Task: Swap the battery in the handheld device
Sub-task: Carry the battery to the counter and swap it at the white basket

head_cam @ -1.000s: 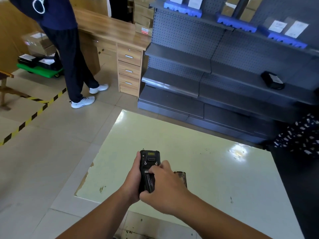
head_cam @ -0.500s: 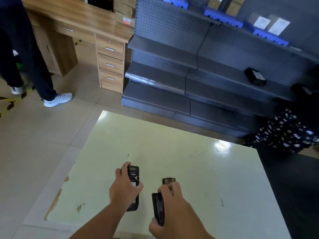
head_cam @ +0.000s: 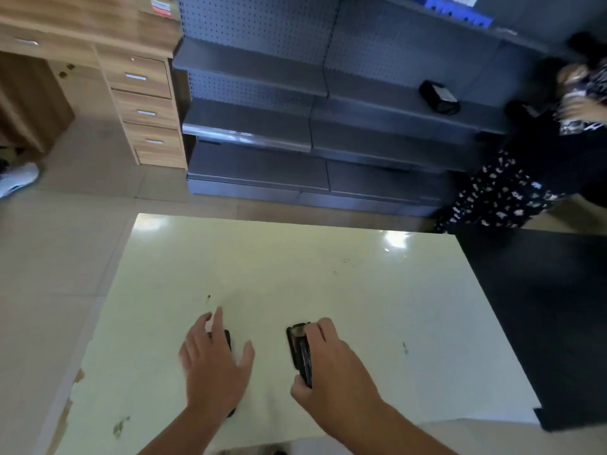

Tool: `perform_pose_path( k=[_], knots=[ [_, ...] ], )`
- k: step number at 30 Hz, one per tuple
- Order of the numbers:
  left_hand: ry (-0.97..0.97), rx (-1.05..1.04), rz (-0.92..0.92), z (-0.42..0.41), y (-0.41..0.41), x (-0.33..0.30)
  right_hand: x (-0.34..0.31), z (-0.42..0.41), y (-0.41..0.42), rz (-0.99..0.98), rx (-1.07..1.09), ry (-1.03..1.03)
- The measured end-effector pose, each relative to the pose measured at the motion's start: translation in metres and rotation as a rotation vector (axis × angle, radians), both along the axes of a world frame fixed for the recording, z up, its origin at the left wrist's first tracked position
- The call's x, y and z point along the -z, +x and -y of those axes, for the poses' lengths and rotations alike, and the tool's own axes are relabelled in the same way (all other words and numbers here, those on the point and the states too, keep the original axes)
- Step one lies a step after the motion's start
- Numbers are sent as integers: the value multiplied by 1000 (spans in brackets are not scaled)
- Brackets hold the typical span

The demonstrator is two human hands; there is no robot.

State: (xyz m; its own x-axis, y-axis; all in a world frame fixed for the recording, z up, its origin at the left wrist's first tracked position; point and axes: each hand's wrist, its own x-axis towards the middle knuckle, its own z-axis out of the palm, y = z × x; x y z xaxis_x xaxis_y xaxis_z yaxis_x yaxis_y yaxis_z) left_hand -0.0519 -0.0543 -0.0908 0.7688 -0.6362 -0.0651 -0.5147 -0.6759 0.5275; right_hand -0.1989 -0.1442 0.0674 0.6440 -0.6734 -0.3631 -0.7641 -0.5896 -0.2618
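The black handheld device point(head_cam: 228, 339) lies flat on the pale green table point(head_cam: 328, 274), mostly hidden under my left hand point(head_cam: 213, 362), whose fingers are spread over it without gripping. My right hand point(head_cam: 335, 369) pinches a thin black flat part point(head_cam: 304, 359) on its edge, just above the table. A second small dark piece with a brownish top point(head_cam: 297, 330) lies on the table, touching or right beside the held part. I cannot tell which of the two is the battery.
Grey metal shelving point(head_cam: 262, 126) stands beyond the table, with a black object point(head_cam: 440, 97) on one shelf. A wooden desk with drawers point(head_cam: 144, 93) is at far left. A person in patterned clothing point(head_cam: 499, 198) is at right, by a black surface point(head_cam: 542, 307).
My left hand laid the device down and spread its fingers. My right hand pulled a black flat part off the device and carried it right, down beside the small piece on the table.
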Motion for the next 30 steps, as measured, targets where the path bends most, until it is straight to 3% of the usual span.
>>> perform_pose_path(
  k=[5,15,22,30],
  knots=[
    [-89,332,67,32,-29,-60,-5,38,-37,-9,45,-39],
    [-16,766,171,107,-153,-122,-28,110,-168,-13,168,-43],
    [6,896,328,199,-318,-139,-45,180,-334,22,250,-96],
    [21,930,340,307,-517,-162,-67,255,-537,48,425,-136]
  ],
)
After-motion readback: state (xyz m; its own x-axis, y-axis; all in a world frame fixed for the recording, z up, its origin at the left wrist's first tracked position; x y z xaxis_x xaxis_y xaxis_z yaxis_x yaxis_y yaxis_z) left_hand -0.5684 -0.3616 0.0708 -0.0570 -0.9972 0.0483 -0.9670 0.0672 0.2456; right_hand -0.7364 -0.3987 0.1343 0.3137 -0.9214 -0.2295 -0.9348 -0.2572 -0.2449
